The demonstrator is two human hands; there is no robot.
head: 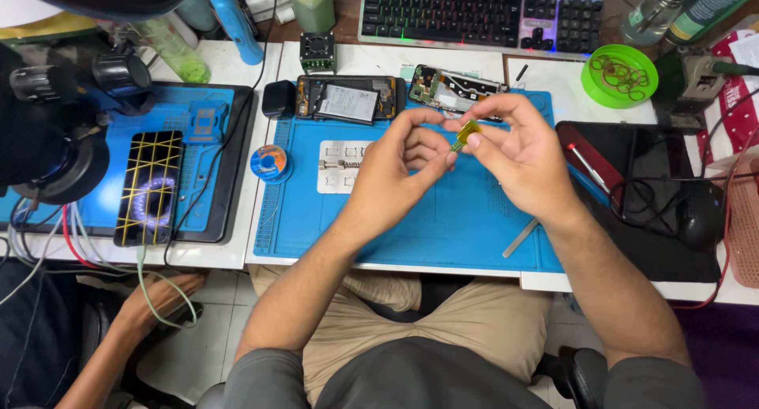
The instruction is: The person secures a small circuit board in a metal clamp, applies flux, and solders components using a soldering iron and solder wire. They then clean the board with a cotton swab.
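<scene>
Hands: left hand (403, 160) and right hand (518, 152) together pinch a small yellow strip (466, 134) above the blue mat (443, 227).
Beyond the hands: opened phone (348, 99), white-labelled battery inside.
Right of the hands: green round tub (619, 75).

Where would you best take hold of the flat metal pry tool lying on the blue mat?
Pinch the metal pry tool across its thin middle, coming from above. It lies flat and diagonal near the blue mat front edge, clear of both hands, so lifting one end first likely helps.
</scene>
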